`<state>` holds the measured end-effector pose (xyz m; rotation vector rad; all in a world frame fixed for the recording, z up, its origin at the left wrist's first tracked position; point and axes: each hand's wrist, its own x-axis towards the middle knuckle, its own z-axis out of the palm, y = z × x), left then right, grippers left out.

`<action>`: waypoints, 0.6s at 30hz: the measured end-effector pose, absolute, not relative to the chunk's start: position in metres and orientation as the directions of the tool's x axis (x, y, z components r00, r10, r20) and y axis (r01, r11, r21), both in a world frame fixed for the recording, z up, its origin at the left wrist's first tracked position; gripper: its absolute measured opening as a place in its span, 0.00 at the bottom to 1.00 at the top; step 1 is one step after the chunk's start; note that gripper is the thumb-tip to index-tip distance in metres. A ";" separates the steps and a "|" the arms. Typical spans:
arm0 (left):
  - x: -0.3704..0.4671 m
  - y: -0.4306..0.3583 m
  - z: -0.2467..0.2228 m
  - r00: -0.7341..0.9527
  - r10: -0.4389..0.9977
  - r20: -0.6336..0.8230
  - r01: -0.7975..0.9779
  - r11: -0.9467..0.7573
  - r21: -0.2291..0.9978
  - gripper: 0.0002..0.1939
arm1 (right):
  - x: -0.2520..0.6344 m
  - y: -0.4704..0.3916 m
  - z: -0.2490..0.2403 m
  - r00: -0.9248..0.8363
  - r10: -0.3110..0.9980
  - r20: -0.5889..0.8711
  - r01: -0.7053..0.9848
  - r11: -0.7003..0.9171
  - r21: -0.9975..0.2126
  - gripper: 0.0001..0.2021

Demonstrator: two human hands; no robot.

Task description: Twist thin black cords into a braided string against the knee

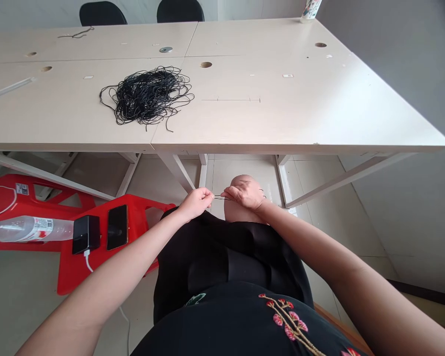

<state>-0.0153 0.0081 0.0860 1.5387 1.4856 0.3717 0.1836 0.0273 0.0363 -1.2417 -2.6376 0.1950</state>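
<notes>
A thin black cord runs between my two hands, just above my knee and below the table's front edge. My left hand pinches one end of the visible stretch between thumb and fingers. Over the bare knee, my right hand is closed on the same cord, palm down, and short bits of cord show beyond its far side. On the table lies a loose, tangled heap of black cord, left of centre.
Two dark chairs stand behind the table, and a patterned cup is at its back right corner. At my left, a red stool bears a phone and a black box with a white cable; a plastic bottle lies beside them.
</notes>
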 end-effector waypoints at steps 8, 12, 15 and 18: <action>0.023 -0.036 0.087 0.431 0.809 -0.399 0.604 0.070 0.794 0.09 | 0.239 -0.041 0.033 -0.345 0.937 0.055 0.897 0.347 -0.274 0.27; 0.043 -0.044 0.070 0.424 0.818 -0.388 0.632 0.039 0.774 0.09 | 0.258 -0.056 0.010 -0.184 0.979 0.082 0.939 0.200 -0.281 0.28; 0.045 -0.043 0.063 0.410 0.824 -0.391 0.593 0.085 0.801 0.09 | 0.253 -0.047 0.000 -0.111 0.976 0.188 0.960 0.154 -0.232 0.29; 0.043 -0.041 0.064 0.402 0.818 -0.412 0.553 0.143 0.821 0.09 | 0.247 -0.039 0.003 -0.078 0.947 0.312 0.975 0.138 -0.177 0.26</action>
